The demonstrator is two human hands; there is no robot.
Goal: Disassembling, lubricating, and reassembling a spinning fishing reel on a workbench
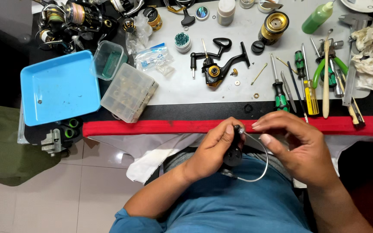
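Observation:
My left hand (210, 151) grips a black fishing-reel rotor (233, 156) with a curved wire bail arm (262, 166), held over my lap below the table edge. My right hand (296, 144) hovers just right of it, fingers bent toward the rotor's top end, thumb near the wire; whether it pinches a small part is hidden. On the table above lies the black and gold reel body (216, 69) with its handle, and a gold spool (273, 26) stands farther back.
A blue tray (59, 88) and clear plastic parts boxes (128, 92) sit at left. Screwdrivers, pliers and tweezers (307, 86) lie at right beside crumpled tissue (368, 60). Several other reels (72, 19) crowd the back left. A green bottle (318, 17) stands at the back. Red table edge (152, 127).

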